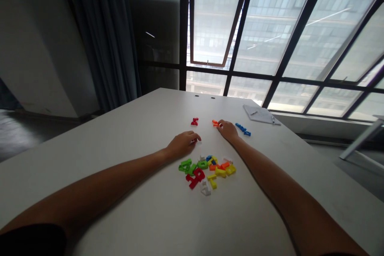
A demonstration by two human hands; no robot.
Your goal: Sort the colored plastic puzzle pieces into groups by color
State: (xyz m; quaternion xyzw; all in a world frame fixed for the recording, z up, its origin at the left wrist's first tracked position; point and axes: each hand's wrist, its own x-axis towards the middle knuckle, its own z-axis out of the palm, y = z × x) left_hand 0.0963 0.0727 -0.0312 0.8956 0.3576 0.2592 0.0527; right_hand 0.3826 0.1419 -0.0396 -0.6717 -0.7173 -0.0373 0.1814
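Note:
My right hand [227, 129] has its fingers closed on an orange piece [215, 123] at the table's middle. My left hand [182, 144] rests on the white table [135, 128] with its fingers bent and apart, holding nothing visible. Beyond it lies a red piece [195, 121]. A row of blue pieces [243, 129] sits to the right of my right hand. Nearer to me, between my forearms, is a loose pile of plastic letter-like pieces: green [202, 164], red [199, 175], yellow [220, 172], orange [225, 165], blue and white [205, 188].
A notebook or sheet [259, 114] with pens on it lies at the table's right far edge. Two small dark round fittings [197, 96] are near the far edge. Windows and a dark curtain [105, 40] stand behind. A pale metal frame [361, 140] is at the right.

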